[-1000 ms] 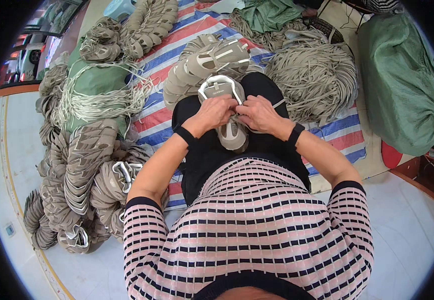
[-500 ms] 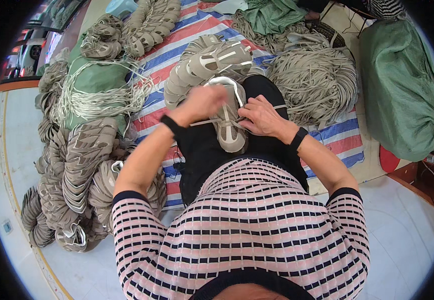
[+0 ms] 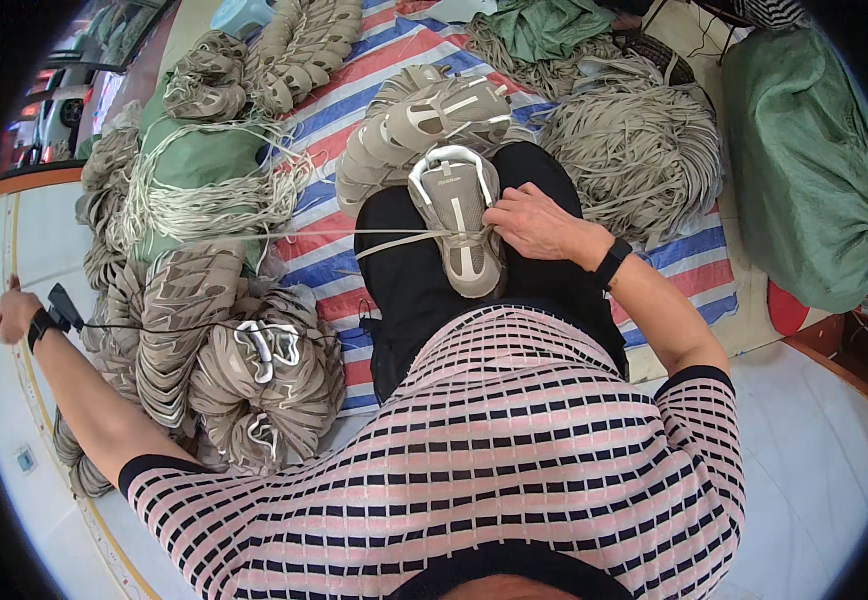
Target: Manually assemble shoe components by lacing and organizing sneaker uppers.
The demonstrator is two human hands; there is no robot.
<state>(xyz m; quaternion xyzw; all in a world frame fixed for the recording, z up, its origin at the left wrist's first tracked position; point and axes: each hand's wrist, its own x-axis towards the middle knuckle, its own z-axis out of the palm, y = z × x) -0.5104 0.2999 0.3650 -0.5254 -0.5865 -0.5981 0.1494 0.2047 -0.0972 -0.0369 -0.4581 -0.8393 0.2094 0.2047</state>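
A beige shoe upper [image 3: 469, 210] with a white-edged collar lies across my lap, its toe toward me. My right hand [image 3: 532, 224] is closed at the right edge of its lacing, pinching there. Far out to the left, my left hand [image 3: 18, 313] is a fist around the end of a beige shoelace [image 3: 324, 233]. That lace runs taut from the eyelets across to the fist. A shorter lace end hangs loose over the left side of the upper.
Beyond my knees lies a curved stack of shoe uppers [image 3: 424, 130]. White laces drape over a green bundle [image 3: 194, 170] at left, near more stacked uppers [image 3: 179, 330]. A heap of beige laces [image 3: 634, 160] and a green sack [image 3: 804, 180] sit to the right.
My left hand has swung from the shoe upper far out to the left, drawing the lace out straight. My right hand stays at the upper's right side.
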